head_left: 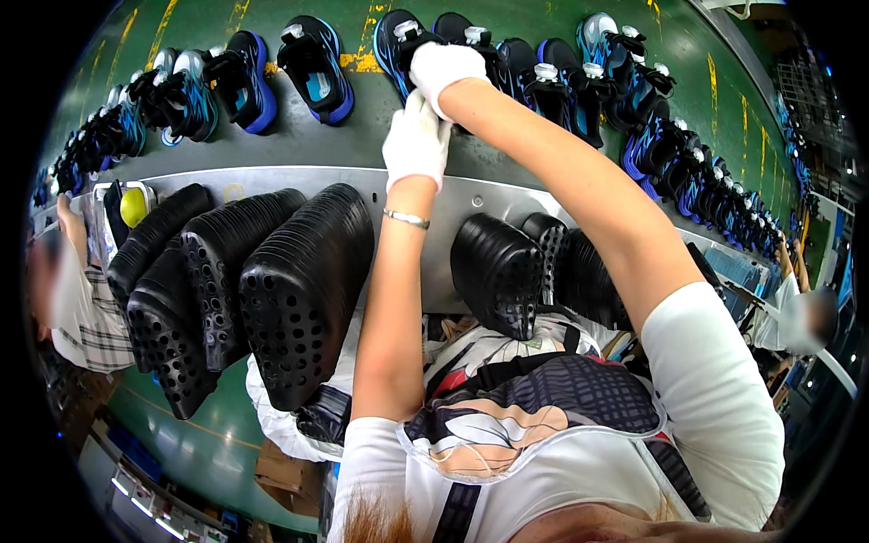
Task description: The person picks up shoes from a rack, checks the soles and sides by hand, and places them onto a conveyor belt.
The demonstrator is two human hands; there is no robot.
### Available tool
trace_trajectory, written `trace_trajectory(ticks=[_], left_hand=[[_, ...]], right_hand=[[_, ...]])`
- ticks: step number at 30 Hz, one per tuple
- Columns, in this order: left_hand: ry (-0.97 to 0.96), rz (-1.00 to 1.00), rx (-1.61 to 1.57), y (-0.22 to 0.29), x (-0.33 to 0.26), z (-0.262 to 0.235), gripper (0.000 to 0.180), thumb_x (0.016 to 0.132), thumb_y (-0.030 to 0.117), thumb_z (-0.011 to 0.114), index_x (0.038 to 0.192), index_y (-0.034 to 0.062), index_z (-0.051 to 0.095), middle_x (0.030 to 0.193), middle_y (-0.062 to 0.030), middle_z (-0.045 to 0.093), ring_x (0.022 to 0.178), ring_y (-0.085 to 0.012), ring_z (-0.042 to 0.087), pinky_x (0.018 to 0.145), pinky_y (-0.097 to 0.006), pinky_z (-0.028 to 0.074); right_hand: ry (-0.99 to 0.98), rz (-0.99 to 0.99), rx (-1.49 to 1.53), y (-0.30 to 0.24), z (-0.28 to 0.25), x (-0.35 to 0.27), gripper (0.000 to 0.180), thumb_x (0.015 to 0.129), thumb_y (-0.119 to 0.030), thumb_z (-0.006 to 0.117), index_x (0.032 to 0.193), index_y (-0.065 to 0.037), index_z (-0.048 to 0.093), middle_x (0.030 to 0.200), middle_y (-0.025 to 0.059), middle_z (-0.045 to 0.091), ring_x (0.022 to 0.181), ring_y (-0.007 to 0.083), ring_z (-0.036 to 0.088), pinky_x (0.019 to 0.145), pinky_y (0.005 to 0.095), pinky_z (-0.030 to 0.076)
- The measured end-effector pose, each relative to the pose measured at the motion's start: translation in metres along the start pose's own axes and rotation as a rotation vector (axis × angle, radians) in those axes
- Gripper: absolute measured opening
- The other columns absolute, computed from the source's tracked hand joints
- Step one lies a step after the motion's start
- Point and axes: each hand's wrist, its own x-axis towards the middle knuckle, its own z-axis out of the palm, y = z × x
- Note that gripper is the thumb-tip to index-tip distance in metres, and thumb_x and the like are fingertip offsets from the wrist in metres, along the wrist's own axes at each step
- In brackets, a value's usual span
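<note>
Over green surface [199,27], left hand [416,143], right hand [445,72] at shoe [393,50], grips unclear; steel ledge [458,201] nearer.

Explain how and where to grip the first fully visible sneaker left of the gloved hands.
Probably pinch the sneaker by its heel collar, coming from the person's side: the heel points that way, it opens upward, and gaps flank it.

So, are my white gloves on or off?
On: white gloves cover both the left hand and the right hand, and bare skin starts where they end.
</note>
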Motion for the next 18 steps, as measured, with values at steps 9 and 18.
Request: trace_trajectory(ticks=[9,18], left_hand=[[-0.361,-0.336,0.106,-0.015,0.039,0.009,0.032,0.090,0.029,0.055,0.109,0.0062,0.066,0.114,-0.0189,0.063,0.106,-0.0333,0.060,0.089,-0.038,0.049],[-0.338,-0.504,0.148,-0.006,0.050,0.022,0.030,0.090,0.023,0.051,0.107,0.0040,0.067,0.111,-0.0191,0.065,0.105,-0.0331,0.063,0.086,-0.038,0.051]], right_hand=[[-0.188,0.004,-0.016,-0.029,-0.032,0.010,0.033,0.080,-0.013,0.063,0.113,-0.007,0.066,0.113,0.0141,0.066,0.104,0.0292,0.065,0.086,0.0384,0.053],[-0.026,-0.088,-0.005,-0.016,-0.006,0.028,0.029,0.078,-0.005,0.064,0.107,-0.006,0.066,0.110,0.0160,0.067,0.100,0.0316,0.066,0.082,0.0393,0.053]])
